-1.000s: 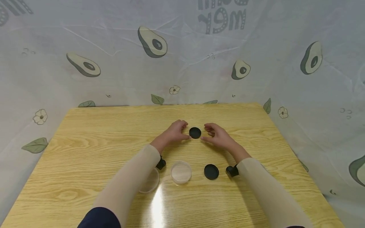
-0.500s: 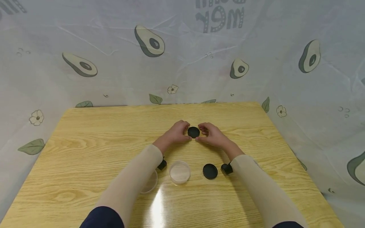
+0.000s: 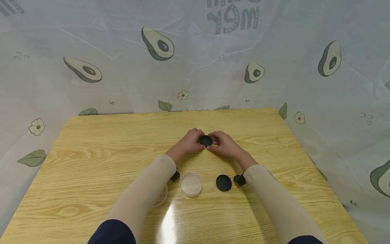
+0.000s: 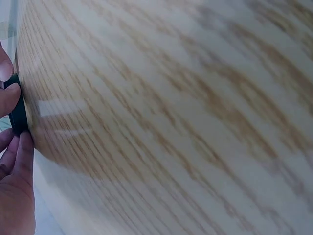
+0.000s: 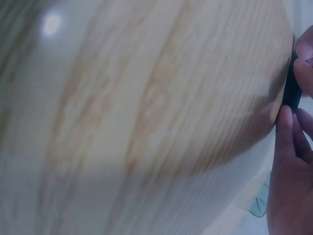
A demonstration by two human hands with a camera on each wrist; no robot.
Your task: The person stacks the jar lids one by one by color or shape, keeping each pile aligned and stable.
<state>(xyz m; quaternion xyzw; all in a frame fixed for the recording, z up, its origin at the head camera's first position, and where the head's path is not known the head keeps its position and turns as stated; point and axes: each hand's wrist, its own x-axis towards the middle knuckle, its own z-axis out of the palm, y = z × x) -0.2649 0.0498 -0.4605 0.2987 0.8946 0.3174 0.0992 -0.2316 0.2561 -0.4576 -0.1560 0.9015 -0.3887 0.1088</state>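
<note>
Between my two hands, near the middle of the table in the head view, is a round black lid (image 3: 206, 141). My left hand (image 3: 190, 141) grips its left edge, thumb in front and fingers behind. From the other side my right hand (image 3: 224, 143) pinches the right edge. Both wrist views show the lid edge-on, as a dark rim (image 4: 18, 110) at the fingertips, low over the wood. Closer to me lies a second black lid (image 3: 223, 183), hollow side up. Left of it sits a clear round container (image 3: 191, 185).
A second clear round dish (image 3: 162, 197) is partly hidden by my left forearm. Small black wrist cameras (image 3: 239, 180) sit on both wrists. The wooden table (image 3: 106, 145) ends at a hanging sheet (image 3: 128, 74) printed with avocados, behind and at the sides.
My right hand has moved left, from apart to touching the black lid's right edge. The left hand has closed in on the left edge. The other lid and clear containers stay put.
</note>
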